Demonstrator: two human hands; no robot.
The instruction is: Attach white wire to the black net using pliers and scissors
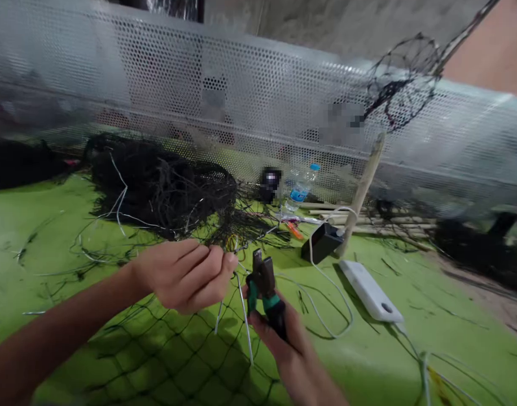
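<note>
My left hand (195, 274) is closed, its thumb and fingers pinched at the top edge of a dark net (169, 352) where wire ends (245, 318) hang down. What exactly lies in the pinch is too small to tell. Just right of it, my right hand (279, 332) is wrapped round green-and-black pliers (264, 290). The pliers' jaws point up and stand apart, touching nothing visible. Behind my hands a big tangle of black netting (157, 180) lies on the green surface (368, 361), with pale wire looped over it.
A water bottle (299, 192), an orange tool (294, 230) and a black box (321, 242) lie behind the pliers. A wooden stick (362, 194) stands upright beside a white power bank (371, 290). White cables cross the right side; a perforated screen (258, 90) runs behind.
</note>
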